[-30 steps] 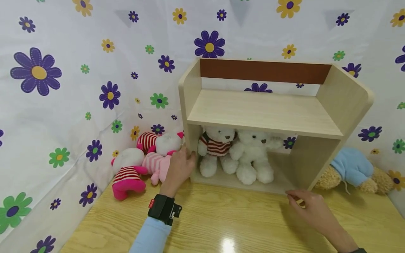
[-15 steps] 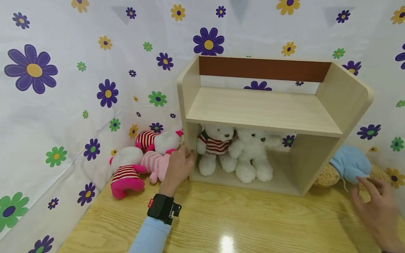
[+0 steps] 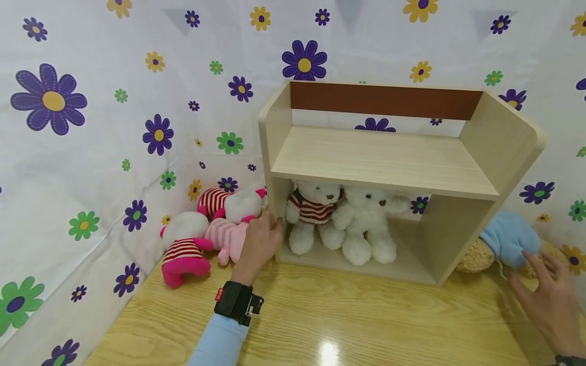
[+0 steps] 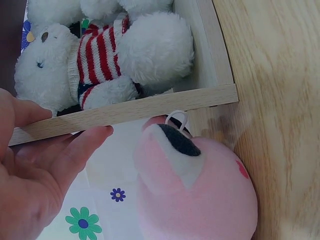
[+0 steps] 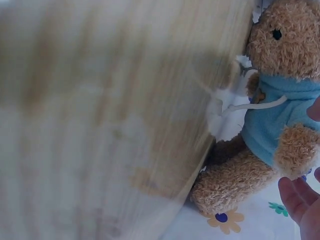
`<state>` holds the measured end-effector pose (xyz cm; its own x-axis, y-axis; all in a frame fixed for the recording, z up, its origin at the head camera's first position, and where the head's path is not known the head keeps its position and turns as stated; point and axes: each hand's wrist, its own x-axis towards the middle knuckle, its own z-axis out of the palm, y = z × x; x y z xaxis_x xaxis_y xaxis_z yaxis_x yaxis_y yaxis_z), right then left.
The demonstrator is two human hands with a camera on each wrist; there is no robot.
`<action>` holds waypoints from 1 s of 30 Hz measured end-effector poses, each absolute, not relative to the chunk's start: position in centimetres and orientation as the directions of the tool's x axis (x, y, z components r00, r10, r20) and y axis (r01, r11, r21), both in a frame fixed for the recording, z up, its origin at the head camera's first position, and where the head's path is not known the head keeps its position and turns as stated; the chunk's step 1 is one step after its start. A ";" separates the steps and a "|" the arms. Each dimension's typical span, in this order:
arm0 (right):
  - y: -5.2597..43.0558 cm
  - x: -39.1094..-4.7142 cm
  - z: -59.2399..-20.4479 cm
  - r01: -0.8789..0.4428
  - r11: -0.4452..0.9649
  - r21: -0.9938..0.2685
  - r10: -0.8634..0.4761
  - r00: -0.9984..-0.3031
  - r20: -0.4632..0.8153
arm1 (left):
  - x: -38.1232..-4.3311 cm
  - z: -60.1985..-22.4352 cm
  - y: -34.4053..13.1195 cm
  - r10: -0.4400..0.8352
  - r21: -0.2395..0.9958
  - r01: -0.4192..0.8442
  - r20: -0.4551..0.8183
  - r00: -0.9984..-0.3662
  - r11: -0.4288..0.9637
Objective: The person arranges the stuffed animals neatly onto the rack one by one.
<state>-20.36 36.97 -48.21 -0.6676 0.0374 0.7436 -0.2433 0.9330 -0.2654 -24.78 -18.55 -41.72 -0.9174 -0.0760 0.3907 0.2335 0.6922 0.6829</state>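
Observation:
My left hand (image 3: 259,243) grips the left side panel of the small wooden shelf (image 3: 384,158), the panel's front edge lying between thumb and fingers (image 4: 75,157). In its lower compartment sit a white teddy bear (image 3: 316,209) in a red-and-white striped sweater and a plain white teddy bear (image 3: 368,223), side by side. At the far right my right hand (image 3: 551,300) reaches with spread fingers to a curly brown teddy bear (image 5: 290,45) in a light blue top, lying on its side. The right wrist view shows fingertips (image 5: 291,197) right by the bear's arm, with nothing gripped.
Several pink-and-white plush toys lie left of the shelf, among them one in a red striped outfit (image 3: 183,249) and a pale pink one (image 4: 200,200). A flower-printed cloth (image 3: 105,178) backs the wooden table (image 3: 297,325). The shelf's right panel stands close to the brown bear.
My right hand has left the shelf's lower right corner and moved right to the brown teddy bear. The left hand keeps its grip on the shelf panel.

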 end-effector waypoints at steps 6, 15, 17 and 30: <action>37.1 -20.7 -48.3 -0.135 0.940 -0.314 0.108 -0.754 0.648 | -24.8 -41.7 -18.5 -0.065 0.689 0.241 0.387 -0.920 0.684; 37.2 -21.1 -48.6 -0.145 0.944 -0.298 0.095 -0.742 0.664 | -24.6 -41.6 -18.5 -0.066 0.668 0.240 0.398 -0.915 0.704; 37.2 -21.0 -48.7 -0.171 0.940 -0.297 0.088 -0.717 0.692 | -24.7 -41.6 -18.4 -0.064 0.657 0.242 0.405 -0.912 0.714; 36.5 -19.8 -45.1 -0.410 0.865 -0.290 0.044 -0.514 0.857 | -24.5 -41.8 -18.5 -0.080 0.655 0.237 0.415 -0.906 0.717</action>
